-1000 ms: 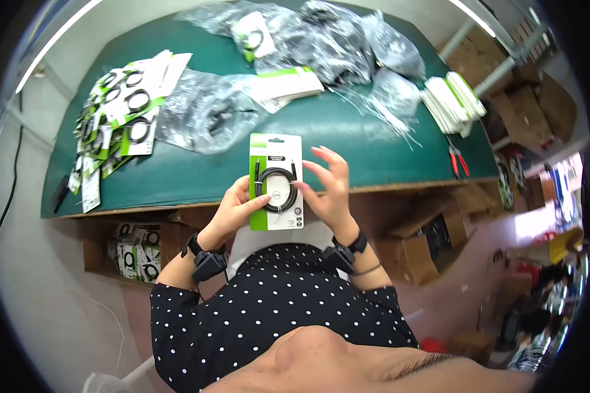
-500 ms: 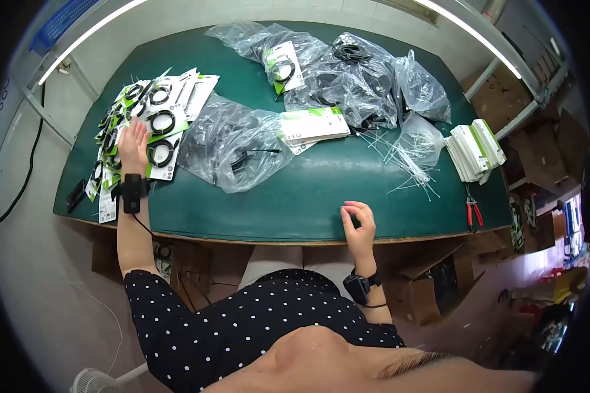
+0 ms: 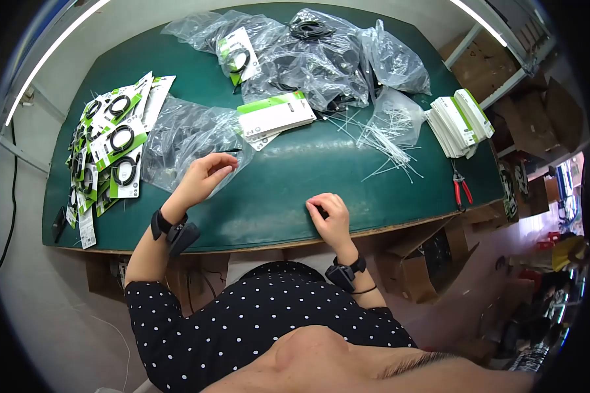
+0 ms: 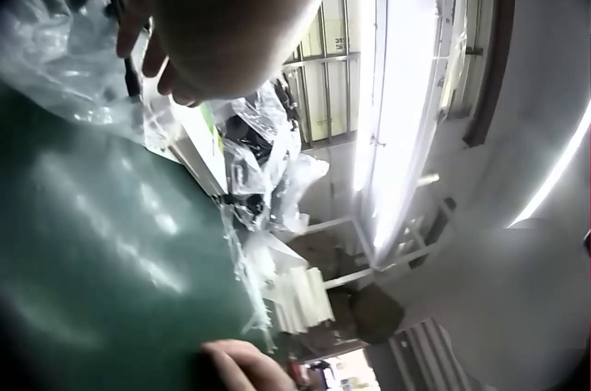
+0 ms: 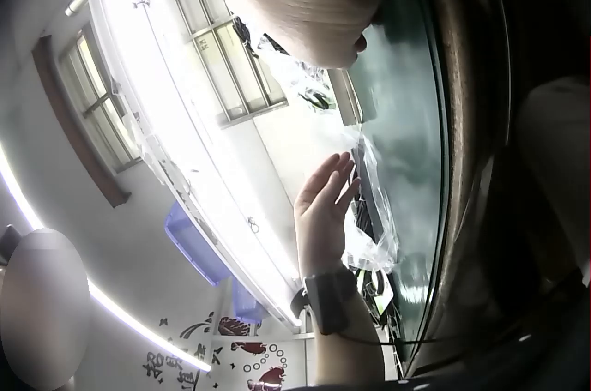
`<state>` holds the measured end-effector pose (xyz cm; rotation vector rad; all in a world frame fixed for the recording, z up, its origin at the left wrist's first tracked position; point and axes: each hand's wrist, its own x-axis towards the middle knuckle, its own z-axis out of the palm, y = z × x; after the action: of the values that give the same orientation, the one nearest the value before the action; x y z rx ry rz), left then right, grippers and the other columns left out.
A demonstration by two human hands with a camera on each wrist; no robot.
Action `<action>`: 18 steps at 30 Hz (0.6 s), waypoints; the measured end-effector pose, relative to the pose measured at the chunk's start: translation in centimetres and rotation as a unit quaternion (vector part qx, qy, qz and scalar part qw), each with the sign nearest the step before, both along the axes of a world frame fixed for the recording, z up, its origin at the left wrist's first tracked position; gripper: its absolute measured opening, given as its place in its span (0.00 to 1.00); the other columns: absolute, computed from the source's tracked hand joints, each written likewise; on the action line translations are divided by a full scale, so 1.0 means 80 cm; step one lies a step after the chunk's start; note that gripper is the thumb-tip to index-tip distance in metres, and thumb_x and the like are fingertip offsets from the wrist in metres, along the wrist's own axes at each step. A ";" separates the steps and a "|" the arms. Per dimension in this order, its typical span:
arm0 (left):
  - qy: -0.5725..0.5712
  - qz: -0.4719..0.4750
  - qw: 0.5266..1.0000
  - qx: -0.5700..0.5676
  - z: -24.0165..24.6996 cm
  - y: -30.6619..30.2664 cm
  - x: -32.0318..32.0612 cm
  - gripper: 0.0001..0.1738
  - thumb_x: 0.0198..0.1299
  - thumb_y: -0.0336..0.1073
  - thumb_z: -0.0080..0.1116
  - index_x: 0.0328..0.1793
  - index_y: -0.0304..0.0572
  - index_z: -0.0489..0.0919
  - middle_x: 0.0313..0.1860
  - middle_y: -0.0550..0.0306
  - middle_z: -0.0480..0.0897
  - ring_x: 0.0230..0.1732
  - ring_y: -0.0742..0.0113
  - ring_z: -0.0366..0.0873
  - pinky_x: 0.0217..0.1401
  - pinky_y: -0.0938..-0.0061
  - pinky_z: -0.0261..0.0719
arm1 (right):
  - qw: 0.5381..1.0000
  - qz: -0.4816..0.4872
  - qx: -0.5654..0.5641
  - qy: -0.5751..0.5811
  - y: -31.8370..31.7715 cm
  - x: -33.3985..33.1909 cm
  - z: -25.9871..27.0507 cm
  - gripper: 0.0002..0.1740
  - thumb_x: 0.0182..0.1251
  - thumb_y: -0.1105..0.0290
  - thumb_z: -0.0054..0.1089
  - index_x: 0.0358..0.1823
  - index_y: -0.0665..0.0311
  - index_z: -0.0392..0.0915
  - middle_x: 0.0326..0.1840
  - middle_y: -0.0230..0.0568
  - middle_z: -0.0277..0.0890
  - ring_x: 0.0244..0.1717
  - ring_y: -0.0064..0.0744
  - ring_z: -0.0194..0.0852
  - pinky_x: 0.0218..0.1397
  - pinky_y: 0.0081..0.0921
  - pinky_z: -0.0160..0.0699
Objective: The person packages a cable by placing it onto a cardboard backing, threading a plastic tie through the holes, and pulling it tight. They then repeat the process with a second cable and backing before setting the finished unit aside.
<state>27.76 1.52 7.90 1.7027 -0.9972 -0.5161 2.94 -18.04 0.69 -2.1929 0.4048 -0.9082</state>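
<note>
My left hand (image 3: pixel 202 179) is over the front right edge of a clear plastic bag (image 3: pixel 177 141), its fingers loosely bent. A black cable's plug end (image 3: pixel 228 150) sticks out of this bag, right at the fingertips; in the left wrist view the plug (image 4: pixel 131 77) hangs beside them. My right hand (image 3: pixel 332 219) is low over the green table (image 3: pixel 275 196) near its front edge, fingers loosely curled, with nothing seen in it. A stack of white and green cards (image 3: pixel 278 118) lies just beyond the left hand.
At the left is a heap of carded black cables (image 3: pixel 115 141). Large plastic bags of cables (image 3: pixel 308 59) fill the back. White cable ties (image 3: pixel 390 144), more stacked cards (image 3: pixel 455 124) and red-handled pliers (image 3: pixel 462 190) are at the right. An open carton (image 3: pixel 419 262) stands below the table.
The carded cable held a second ago is out of my hands. My left hand went to the heap at the left, then came right to the nearer bag. The right hand stayed near the front edge.
</note>
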 end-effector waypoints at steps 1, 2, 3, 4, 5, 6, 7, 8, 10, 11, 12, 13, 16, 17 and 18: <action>-0.054 -0.010 0.998 0.039 -0.008 -0.012 0.004 0.08 0.65 0.27 0.53 0.47 0.33 0.78 0.44 0.53 0.84 0.45 0.63 0.82 0.50 0.71 0.79 | 1.000 -0.004 0.000 -0.002 0.000 -0.001 0.000 0.02 0.57 0.75 0.65 0.31 0.64 0.81 0.34 0.38 0.79 0.36 0.38 0.75 0.40 0.30 0.72; -0.055 -0.013 0.998 0.037 -0.014 -0.021 0.007 0.08 0.65 0.27 0.53 0.47 0.33 0.78 0.44 0.53 0.84 0.45 0.63 0.82 0.50 0.71 0.79 | 1.000 0.001 -0.002 -0.005 0.001 -0.001 0.001 0.02 0.57 0.74 0.65 0.31 0.63 0.81 0.34 0.37 0.79 0.37 0.39 0.75 0.40 0.31 0.73; -0.130 0.002 0.989 0.064 -0.021 -0.028 0.010 0.09 0.62 0.25 0.52 0.47 0.33 0.79 0.44 0.52 0.84 0.46 0.59 0.81 0.51 0.69 0.79 | 1.000 0.009 -0.004 -0.008 0.000 -0.002 0.002 0.02 0.56 0.74 0.65 0.30 0.63 0.80 0.33 0.37 0.79 0.37 0.40 0.75 0.41 0.32 0.73; -0.204 0.018 0.975 0.091 -0.027 -0.034 0.015 0.11 0.60 0.23 0.51 0.47 0.34 0.79 0.44 0.51 0.84 0.47 0.56 0.81 0.52 0.67 0.78 | 1.000 0.016 -0.006 -0.011 -0.001 -0.003 0.004 0.02 0.56 0.74 0.65 0.30 0.62 0.80 0.33 0.37 0.79 0.38 0.41 0.75 0.41 0.34 0.73; -0.277 0.033 0.953 0.117 -0.031 -0.040 0.021 0.13 0.57 0.21 0.50 0.47 0.35 0.80 0.44 0.50 0.83 0.49 0.52 0.81 0.52 0.66 0.77 | 1.000 0.014 -0.007 -0.014 -0.003 -0.002 0.004 0.02 0.56 0.74 0.65 0.30 0.62 0.80 0.33 0.37 0.79 0.38 0.41 0.75 0.41 0.34 0.73; -0.280 0.031 0.953 0.116 -0.035 -0.045 0.028 0.13 0.57 0.21 0.50 0.47 0.35 0.80 0.44 0.50 0.83 0.49 0.52 0.81 0.52 0.66 0.77 | 1.000 0.021 -0.008 -0.019 -0.004 -0.002 0.005 0.02 0.55 0.74 0.65 0.29 0.62 0.80 0.33 0.37 0.79 0.38 0.41 0.75 0.41 0.34 0.73; -0.321 0.046 0.937 0.127 -0.041 -0.047 0.035 0.16 0.55 0.20 0.49 0.48 0.36 0.80 0.46 0.49 0.83 0.49 0.50 0.80 0.53 0.64 0.77 | 0.999 0.029 -0.008 -0.022 -0.004 -0.004 0.004 0.03 0.55 0.74 0.65 0.29 0.62 0.80 0.32 0.37 0.79 0.38 0.41 0.75 0.41 0.34 0.73; -0.360 0.062 0.920 0.141 -0.047 -0.044 0.041 0.18 0.52 0.19 0.49 0.49 0.38 0.79 0.47 0.47 0.82 0.50 0.47 0.79 0.54 0.62 0.76 | 0.999 0.040 -0.006 -0.024 -0.005 -0.006 0.003 0.03 0.55 0.74 0.65 0.29 0.62 0.80 0.32 0.37 0.78 0.38 0.41 0.75 0.41 0.34 0.73; -0.398 0.083 0.899 0.163 -0.055 -0.031 0.054 0.21 0.50 0.18 0.48 0.51 0.39 0.79 0.48 0.46 0.82 0.51 0.44 0.78 0.55 0.61 0.75 | 0.999 0.046 0.003 -0.024 -0.006 -0.008 0.003 0.03 0.55 0.74 0.65 0.29 0.62 0.80 0.32 0.37 0.78 0.38 0.41 0.75 0.41 0.34 0.73; -0.423 0.092 0.882 0.184 -0.055 -0.022 0.061 0.23 0.49 0.18 0.48 0.52 0.40 0.79 0.48 0.45 0.82 0.51 0.43 0.77 0.55 0.60 0.75 | 0.999 0.049 0.007 -0.024 -0.007 -0.008 0.003 0.03 0.55 0.74 0.65 0.29 0.62 0.80 0.32 0.37 0.78 0.37 0.41 0.75 0.41 0.34 0.73; -0.447 0.100 0.865 0.206 -0.056 -0.012 0.066 0.24 0.48 0.18 0.48 0.53 0.41 0.78 0.49 0.45 0.81 0.52 0.43 0.77 0.55 0.59 0.74 | 0.998 0.051 0.013 -0.024 -0.006 -0.007 0.002 0.03 0.55 0.74 0.66 0.29 0.62 0.80 0.32 0.37 0.78 0.37 0.41 0.75 0.41 0.34 0.73; -0.470 0.106 0.846 0.226 -0.059 -0.004 0.069 0.26 0.47 0.18 0.48 0.55 0.42 0.78 0.49 0.45 0.81 0.52 0.43 0.77 0.55 0.58 0.74 | 0.998 0.057 0.020 -0.023 -0.005 -0.007 0.001 0.03 0.55 0.74 0.66 0.29 0.62 0.80 0.32 0.37 0.78 0.37 0.41 0.75 0.41 0.34 0.73; -0.449 0.155 0.854 0.213 -0.057 0.002 0.060 0.26 0.48 0.19 0.50 0.57 0.43 0.76 0.50 0.45 0.81 0.52 0.43 0.77 0.55 0.58 0.74 | 0.997 0.064 0.011 -0.029 -0.008 -0.007 -0.001 0.03 0.55 0.74 0.66 0.29 0.62 0.80 0.32 0.37 0.78 0.37 0.41 0.75 0.41 0.34 0.73; -0.439 0.177 0.857 0.202 -0.057 0.004 0.058 0.27 0.49 0.20 0.52 0.58 0.43 0.76 0.50 0.45 0.80 0.51 0.44 0.77 0.54 0.58 0.74 | 0.997 0.067 0.014 -0.028 -0.008 -0.007 0.000 0.03 0.55 0.74 0.66 0.29 0.62 0.80 0.32 0.37 0.78 0.37 0.41 0.75 0.41 0.34 0.73; -0.438 0.178 0.857 0.206 -0.060 0.007 0.060 0.27 0.49 0.20 0.52 0.58 0.43 0.76 0.50 0.45 0.80 0.51 0.44 0.77 0.54 0.58 0.74 | 0.997 0.067 0.009 -0.026 -0.008 -0.007 0.001 0.03 0.55 0.74 0.66 0.29 0.63 0.80 0.32 0.37 0.79 0.37 0.41 0.75 0.41 0.34 0.73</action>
<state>32.59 2.11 3.13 2.5339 -1.1871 0.3825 2.41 -18.70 0.77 -2.1465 0.2373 -0.8837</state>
